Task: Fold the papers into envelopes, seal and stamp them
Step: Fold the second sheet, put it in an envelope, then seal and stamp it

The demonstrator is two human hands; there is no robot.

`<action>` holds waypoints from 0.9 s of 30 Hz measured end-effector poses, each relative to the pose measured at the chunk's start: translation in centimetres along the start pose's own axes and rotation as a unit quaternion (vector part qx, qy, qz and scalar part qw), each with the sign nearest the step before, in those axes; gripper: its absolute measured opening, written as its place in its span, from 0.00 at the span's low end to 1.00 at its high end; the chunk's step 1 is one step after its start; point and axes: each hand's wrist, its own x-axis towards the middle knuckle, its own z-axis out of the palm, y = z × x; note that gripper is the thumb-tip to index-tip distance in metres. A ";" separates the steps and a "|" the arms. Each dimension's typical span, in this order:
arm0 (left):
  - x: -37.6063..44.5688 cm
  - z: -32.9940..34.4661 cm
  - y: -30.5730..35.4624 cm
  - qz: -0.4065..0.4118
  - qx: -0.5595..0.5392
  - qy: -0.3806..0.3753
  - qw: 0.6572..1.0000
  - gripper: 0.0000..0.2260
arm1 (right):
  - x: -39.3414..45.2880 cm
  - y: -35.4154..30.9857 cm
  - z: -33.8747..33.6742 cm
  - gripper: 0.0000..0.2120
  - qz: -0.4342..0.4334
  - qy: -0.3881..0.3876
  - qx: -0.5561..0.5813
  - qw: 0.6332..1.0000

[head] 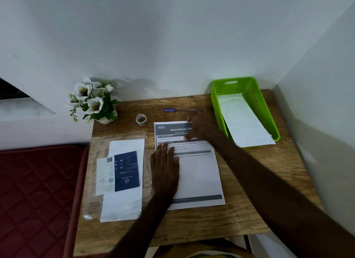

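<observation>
A printed sheet of paper [197,173] lies flat in the middle of the wooden table [211,225]. My left hand [165,167] presses flat on the sheet's left side with straight fingers. My right hand [199,126] rests on the sheet's top right corner, and its thumb and fingers seem to pinch that corner. A stack of white envelopes [123,202] in a clear plastic sleeve, with a dark blue label, lies at the left. A roll of tape [141,119] stands behind the sheet. A blue pen [172,110] lies near the wall.
A green plastic basket [253,96] at the back right holds a white envelope that sticks out over its front rim. A pot of white artificial flowers [94,102] stands at the back left corner. A dark red cushion [36,184] lies left of the table.
</observation>
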 end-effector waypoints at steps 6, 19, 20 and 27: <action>0.0 0.0 0.0 0.001 0.003 0.004 1.000 0.20 | 0.4 -0.2 -1.2 0.35 -0.016 -0.040 0.001 0.999; 0.0 0.4 -0.1 0.009 0.018 0.009 1.000 0.19 | 0.0 0.3 -1.2 0.27 -0.053 0.034 -0.015 0.998; 0.0 0.4 -0.1 0.008 0.017 0.009 1.000 0.19 | -0.2 0.3 -1.2 0.26 -0.061 0.042 -0.048 0.996; 0.0 0.2 0.1 0.004 0.021 0.005 1.000 0.19 | -2.0 1.0 -0.5 0.12 -0.132 0.180 -0.059 0.973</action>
